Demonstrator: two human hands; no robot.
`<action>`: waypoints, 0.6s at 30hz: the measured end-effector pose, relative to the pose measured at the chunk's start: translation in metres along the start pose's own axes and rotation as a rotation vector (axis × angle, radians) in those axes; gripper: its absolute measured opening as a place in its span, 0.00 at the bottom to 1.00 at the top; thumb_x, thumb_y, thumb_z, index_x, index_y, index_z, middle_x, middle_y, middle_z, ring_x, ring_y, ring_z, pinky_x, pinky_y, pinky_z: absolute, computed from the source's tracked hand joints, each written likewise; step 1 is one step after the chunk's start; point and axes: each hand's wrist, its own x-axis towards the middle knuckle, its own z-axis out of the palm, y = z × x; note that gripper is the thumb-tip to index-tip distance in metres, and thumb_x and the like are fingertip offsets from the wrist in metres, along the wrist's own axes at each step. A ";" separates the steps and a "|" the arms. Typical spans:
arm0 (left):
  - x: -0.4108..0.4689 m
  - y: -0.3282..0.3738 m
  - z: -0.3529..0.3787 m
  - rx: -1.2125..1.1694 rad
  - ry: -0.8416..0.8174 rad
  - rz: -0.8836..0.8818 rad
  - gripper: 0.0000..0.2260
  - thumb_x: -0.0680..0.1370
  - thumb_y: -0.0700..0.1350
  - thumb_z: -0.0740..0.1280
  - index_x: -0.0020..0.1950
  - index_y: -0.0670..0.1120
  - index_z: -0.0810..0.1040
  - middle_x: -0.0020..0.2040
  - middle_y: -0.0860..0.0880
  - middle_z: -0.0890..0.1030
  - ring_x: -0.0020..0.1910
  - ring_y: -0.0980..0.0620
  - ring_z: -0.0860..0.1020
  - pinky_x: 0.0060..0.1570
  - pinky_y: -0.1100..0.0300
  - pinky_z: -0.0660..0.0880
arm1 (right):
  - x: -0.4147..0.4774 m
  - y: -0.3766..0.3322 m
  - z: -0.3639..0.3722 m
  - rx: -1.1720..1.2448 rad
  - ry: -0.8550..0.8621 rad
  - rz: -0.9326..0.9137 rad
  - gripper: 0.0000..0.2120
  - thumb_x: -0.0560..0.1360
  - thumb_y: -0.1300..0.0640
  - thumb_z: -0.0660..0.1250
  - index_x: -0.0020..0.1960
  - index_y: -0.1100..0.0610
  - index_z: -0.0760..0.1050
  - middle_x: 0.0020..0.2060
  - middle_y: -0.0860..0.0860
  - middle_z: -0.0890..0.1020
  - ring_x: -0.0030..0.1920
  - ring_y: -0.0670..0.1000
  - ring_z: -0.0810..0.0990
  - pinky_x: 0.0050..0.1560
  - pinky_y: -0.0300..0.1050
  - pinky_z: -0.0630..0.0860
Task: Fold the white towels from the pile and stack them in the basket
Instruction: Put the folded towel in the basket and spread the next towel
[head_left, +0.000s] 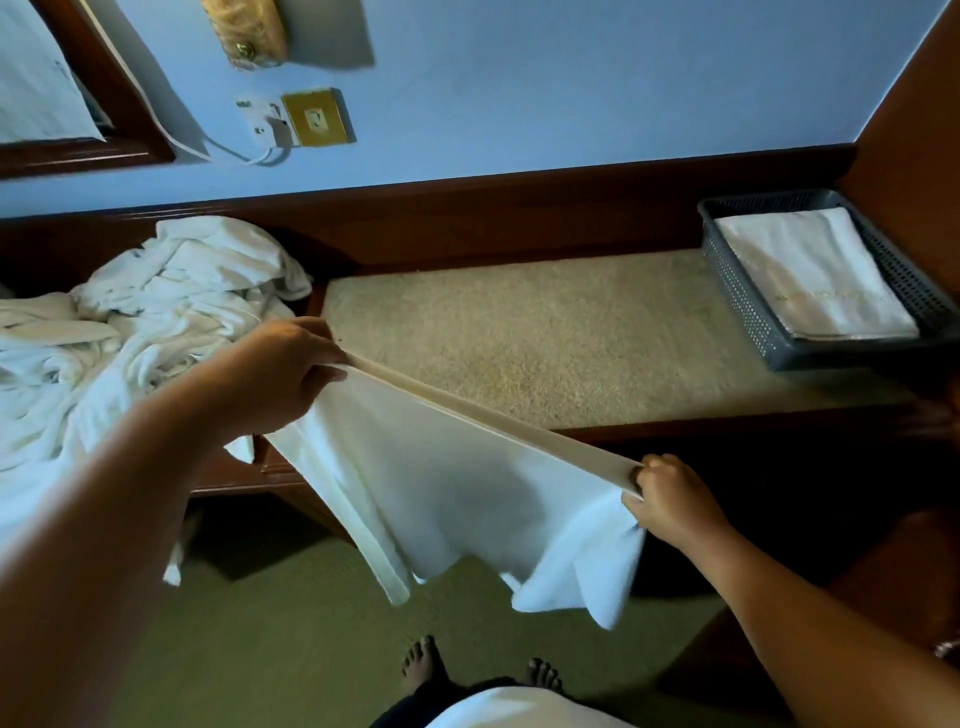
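Observation:
I hold a white towel (457, 493) stretched taut in the air in front of a padded bench. My left hand (275, 374) grips its upper left corner, and my right hand (670, 499) pinches the upper right corner. The towel hangs down doubled from that top edge. A crumpled pile of white towels (156, 312) lies at the left end of the bench. A dark grey perforated basket (737, 291) sits at the right end, with one folded white towel (810, 275) lying flat inside.
The bench top (519, 332) is beige and carpet-like, framed in dark wood against a blue wall. A wooden panel rises at the right behind the basket. Green carpet floor and my bare feet (478, 670) are below. A wall socket with a white cable is at upper left.

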 end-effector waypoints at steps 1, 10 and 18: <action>-0.004 -0.012 0.003 0.020 0.023 -0.037 0.08 0.75 0.34 0.72 0.52 0.41 0.87 0.45 0.46 0.80 0.41 0.43 0.80 0.43 0.55 0.73 | 0.004 0.005 -0.002 -0.014 0.003 0.000 0.14 0.52 0.59 0.82 0.27 0.63 0.79 0.26 0.55 0.76 0.29 0.59 0.77 0.28 0.46 0.76; -0.032 -0.087 0.067 0.101 0.274 -0.533 0.05 0.74 0.34 0.73 0.49 0.39 0.87 0.46 0.37 0.81 0.46 0.33 0.80 0.49 0.43 0.79 | 0.057 0.023 -0.042 -0.257 0.030 -0.011 0.08 0.64 0.58 0.71 0.30 0.63 0.81 0.28 0.61 0.79 0.29 0.64 0.79 0.42 0.56 0.80; 0.004 -0.139 0.093 0.073 0.281 -0.802 0.09 0.76 0.37 0.70 0.54 0.39 0.86 0.50 0.35 0.80 0.52 0.32 0.77 0.52 0.44 0.75 | 0.166 0.030 -0.072 -0.287 0.082 0.047 0.21 0.74 0.51 0.74 0.38 0.71 0.81 0.36 0.66 0.81 0.41 0.68 0.81 0.55 0.57 0.77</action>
